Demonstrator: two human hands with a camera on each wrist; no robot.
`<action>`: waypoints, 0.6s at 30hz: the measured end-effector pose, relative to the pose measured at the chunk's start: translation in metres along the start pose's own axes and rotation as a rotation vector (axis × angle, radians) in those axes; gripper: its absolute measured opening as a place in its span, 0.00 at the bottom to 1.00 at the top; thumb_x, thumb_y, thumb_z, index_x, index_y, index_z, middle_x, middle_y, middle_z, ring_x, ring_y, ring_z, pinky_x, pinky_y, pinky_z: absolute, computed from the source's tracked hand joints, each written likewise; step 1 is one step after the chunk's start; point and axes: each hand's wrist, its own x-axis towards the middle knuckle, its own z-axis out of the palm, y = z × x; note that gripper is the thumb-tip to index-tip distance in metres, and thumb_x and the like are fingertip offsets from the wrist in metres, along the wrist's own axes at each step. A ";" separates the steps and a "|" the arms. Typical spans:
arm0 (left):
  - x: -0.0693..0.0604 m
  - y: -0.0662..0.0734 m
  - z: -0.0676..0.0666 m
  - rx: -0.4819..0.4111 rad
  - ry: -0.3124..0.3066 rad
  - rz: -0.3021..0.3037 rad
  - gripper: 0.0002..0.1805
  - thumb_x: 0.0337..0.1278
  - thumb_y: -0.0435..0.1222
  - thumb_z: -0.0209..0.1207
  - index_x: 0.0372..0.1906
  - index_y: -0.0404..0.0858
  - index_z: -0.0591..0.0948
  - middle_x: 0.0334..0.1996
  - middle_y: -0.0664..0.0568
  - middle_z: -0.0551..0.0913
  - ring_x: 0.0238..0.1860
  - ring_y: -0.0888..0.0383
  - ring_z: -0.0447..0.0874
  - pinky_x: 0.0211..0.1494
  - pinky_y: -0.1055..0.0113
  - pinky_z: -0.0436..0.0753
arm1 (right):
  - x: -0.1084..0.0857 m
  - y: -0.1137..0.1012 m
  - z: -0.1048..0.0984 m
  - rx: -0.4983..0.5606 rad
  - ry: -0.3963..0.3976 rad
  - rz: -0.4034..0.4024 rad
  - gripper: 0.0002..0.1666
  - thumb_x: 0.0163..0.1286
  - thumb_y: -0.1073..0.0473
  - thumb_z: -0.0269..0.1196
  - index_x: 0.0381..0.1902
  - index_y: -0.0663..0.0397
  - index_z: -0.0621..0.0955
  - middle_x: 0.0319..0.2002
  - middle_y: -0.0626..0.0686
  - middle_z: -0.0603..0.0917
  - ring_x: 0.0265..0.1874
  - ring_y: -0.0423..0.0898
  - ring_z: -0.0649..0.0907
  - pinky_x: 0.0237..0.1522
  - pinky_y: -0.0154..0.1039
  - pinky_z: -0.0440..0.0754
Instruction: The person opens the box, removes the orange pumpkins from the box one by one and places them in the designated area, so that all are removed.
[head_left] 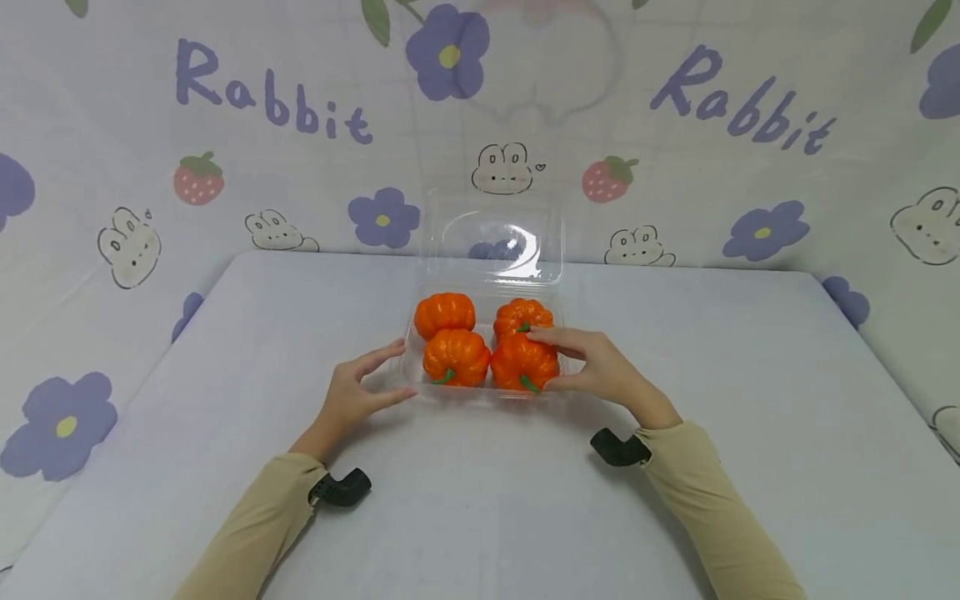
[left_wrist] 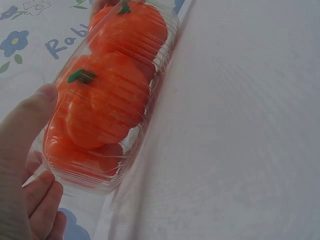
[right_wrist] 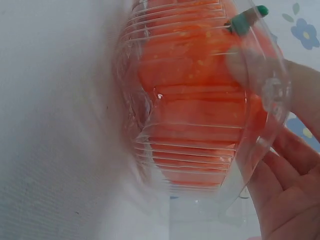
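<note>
A clear plastic clamshell box [head_left: 411, 368] holds several small orange pumpkins, set in two rows. The front left pumpkin [head_left: 456, 357] and the front right pumpkin [head_left: 522, 360] have green stems tipped toward the front. My right hand [head_left: 607, 367] grips the front right pumpkin from its right side, thumb at the front and fingers over the top; the right wrist view shows the thumb [right_wrist: 240, 65] through the clear wall. My left hand [head_left: 352, 392] is at the box's left end, thumb and fingers spread, with the thumb [left_wrist: 40, 102] at the front corner.
The box's clear lid [head_left: 491, 221] stands raised at the back. Behind the white table [head_left: 487, 500] hangs a cloth [head_left: 300, 167] printed with rabbits, flowers and strawberries. Dark wrist devices [head_left: 341, 487] stick out from both sleeves.
</note>
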 end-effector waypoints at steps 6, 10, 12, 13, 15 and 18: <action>0.000 0.002 0.000 0.005 -0.004 0.002 0.29 0.30 0.23 0.70 0.46 0.21 0.75 0.48 0.34 0.75 0.52 0.42 0.72 0.56 0.50 0.67 | 0.000 -0.023 -0.001 0.032 0.053 -0.006 0.34 0.43 0.73 0.71 0.51 0.69 0.74 0.44 0.61 0.75 0.48 0.56 0.74 0.48 0.48 0.74; -0.001 0.001 0.000 0.015 -0.007 0.011 0.29 0.29 0.23 0.70 0.46 0.21 0.75 0.48 0.33 0.75 0.51 0.41 0.72 0.56 0.48 0.67 | -0.001 -0.019 0.000 0.097 0.075 0.001 0.34 0.42 0.74 0.71 0.50 0.70 0.74 0.41 0.60 0.74 0.47 0.56 0.76 0.47 0.46 0.75; -0.001 0.000 0.000 0.023 -0.005 0.016 0.29 0.29 0.22 0.70 0.46 0.21 0.75 0.48 0.34 0.75 0.51 0.41 0.72 0.56 0.49 0.68 | -0.001 -0.010 0.001 0.125 0.085 -0.004 0.34 0.42 0.73 0.71 0.50 0.69 0.73 0.46 0.61 0.74 0.48 0.56 0.76 0.47 0.45 0.76; -0.001 -0.001 -0.001 0.028 -0.004 0.015 0.29 0.28 0.22 0.70 0.46 0.21 0.75 0.48 0.34 0.75 0.51 0.41 0.72 0.56 0.51 0.68 | -0.001 -0.006 0.001 0.142 0.092 -0.006 0.34 0.42 0.72 0.72 0.50 0.68 0.73 0.48 0.62 0.74 0.48 0.56 0.75 0.47 0.44 0.76; -0.001 -0.002 -0.001 0.024 0.003 0.017 0.29 0.28 0.22 0.70 0.45 0.21 0.75 0.47 0.34 0.75 0.51 0.42 0.73 0.57 0.53 0.68 | -0.001 -0.005 0.000 0.172 0.105 -0.006 0.33 0.41 0.72 0.72 0.48 0.69 0.73 0.51 0.64 0.73 0.49 0.58 0.75 0.46 0.44 0.76; 0.000 -0.003 0.001 0.005 0.010 0.023 0.29 0.27 0.20 0.70 0.45 0.20 0.75 0.47 0.33 0.75 0.50 0.41 0.73 0.57 0.54 0.68 | -0.001 -0.004 -0.003 0.194 0.124 0.027 0.31 0.42 0.72 0.72 0.44 0.70 0.71 0.53 0.66 0.72 0.49 0.59 0.75 0.44 0.45 0.77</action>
